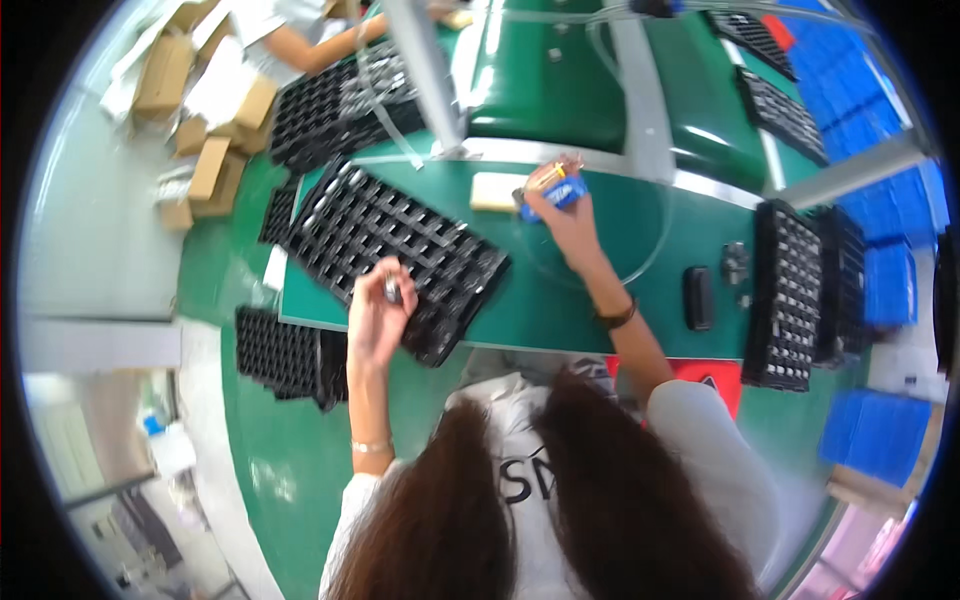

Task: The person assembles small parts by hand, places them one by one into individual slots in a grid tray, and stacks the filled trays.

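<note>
Holding | left hand [373, 318]: small metallic part [392, 291] | right hand [573, 228]: blue object [568, 190]

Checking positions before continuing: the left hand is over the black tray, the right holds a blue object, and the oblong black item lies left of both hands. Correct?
No: the head view shows the oblong black item lying right, not left, of the left hand and right hand; the rest stands.

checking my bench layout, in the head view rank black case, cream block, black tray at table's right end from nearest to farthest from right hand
From the right hand:
1. Cream block, just left of it
2. Black case, to its right, lower in view
3. Black tray, farthest right, at the table's end
</note>
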The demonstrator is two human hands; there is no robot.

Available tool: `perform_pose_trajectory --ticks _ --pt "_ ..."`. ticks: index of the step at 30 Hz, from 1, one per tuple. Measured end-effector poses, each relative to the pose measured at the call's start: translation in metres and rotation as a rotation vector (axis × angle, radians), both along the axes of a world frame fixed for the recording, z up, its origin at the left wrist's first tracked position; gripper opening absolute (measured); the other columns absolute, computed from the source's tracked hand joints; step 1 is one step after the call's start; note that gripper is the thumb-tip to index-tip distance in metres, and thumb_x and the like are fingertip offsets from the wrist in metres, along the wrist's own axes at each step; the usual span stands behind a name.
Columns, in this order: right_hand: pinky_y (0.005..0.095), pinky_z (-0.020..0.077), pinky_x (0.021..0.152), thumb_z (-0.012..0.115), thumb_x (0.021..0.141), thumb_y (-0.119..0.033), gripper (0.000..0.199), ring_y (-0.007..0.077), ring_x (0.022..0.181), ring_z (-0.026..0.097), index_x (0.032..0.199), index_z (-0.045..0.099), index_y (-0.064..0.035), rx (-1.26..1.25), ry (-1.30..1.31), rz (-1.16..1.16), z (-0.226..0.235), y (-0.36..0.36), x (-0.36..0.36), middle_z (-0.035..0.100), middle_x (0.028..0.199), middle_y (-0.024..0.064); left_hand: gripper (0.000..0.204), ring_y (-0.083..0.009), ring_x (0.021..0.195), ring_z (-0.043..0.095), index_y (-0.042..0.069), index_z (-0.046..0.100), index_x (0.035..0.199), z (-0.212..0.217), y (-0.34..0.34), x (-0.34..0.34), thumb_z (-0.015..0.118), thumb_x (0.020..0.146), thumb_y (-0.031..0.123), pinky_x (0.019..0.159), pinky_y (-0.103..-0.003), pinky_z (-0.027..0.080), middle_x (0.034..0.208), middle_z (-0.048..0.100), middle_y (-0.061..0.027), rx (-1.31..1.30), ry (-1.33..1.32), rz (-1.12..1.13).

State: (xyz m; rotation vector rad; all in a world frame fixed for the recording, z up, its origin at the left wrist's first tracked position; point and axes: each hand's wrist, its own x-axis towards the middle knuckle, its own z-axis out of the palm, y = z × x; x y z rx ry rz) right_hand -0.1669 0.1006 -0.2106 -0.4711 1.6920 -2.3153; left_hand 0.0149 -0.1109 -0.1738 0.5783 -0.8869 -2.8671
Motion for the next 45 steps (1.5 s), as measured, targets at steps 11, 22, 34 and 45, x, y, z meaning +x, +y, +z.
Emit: perform_pose_trajectory --ticks 11,22,34,45 --pt "0.0235 0.0452 0.068 0.072 0.069 -0.005 0.031 0.0086 0.075 0.055 0.095 0.055 -0.0064 0.166 0.322 -0.838 0.113 0.338 -0.009 0.057 0.084 -0.0014 0.019 -0.0106 0.063 0.037 0.010 0.043 0.085 -0.012 0.064 0.002 0.043 0.094 0.026 0.058 -0.024 0.034 0.073 0.037 0.0002 0.095 -0.028 -0.276" --pt "0.0342 0.0478 0.063 0.076 0.055 -0.036 0.039 0.0255 0.064 0.062 0.072 0.063 -0.0032 1.386 0.087 -1.235 0.042 0.611 -0.065 0.064 0.070 0.0135 0.022 -0.0121 0.061 0.038 0.011 0.048 0.093 -0.042 0.014 -0.028 0.043 0.094 0.032 0.058 -0.024 0.038 0.071 0.042 -0.0003 0.073 -0.054 -0.328" --pt "0.0345 0.0462 0.063 0.074 0.069 -0.035 0.038 0.0239 0.065 0.060 0.082 0.061 -0.0019 1.334 0.383 -1.352 0.103 0.546 -0.045 0.062 0.075 0.0126 0.041 -0.0224 0.100 0.051 -0.004 0.045 0.119 -0.015 0.056 -0.031 0.056 0.083 0.013 0.089 -0.027 0.043 0.113 0.051 -0.0169 -0.250 -0.004 -0.229" --pt "0.0237 0.0432 0.073 0.049 0.092 -0.025 0.028 0.0119 0.085 0.053 0.114 0.043 -0.0074 -0.241 -0.059 -0.198 0.099 0.097 0.058 0.056 0.100 0.0084 0.039 -0.0155 0.101 0.054 -0.004 0.049 0.122 0.061 0.142 -0.051 0.054 0.084 0.000 0.092 -0.027 0.041 0.108 0.058 -0.0089 -0.555 0.133 -0.168"
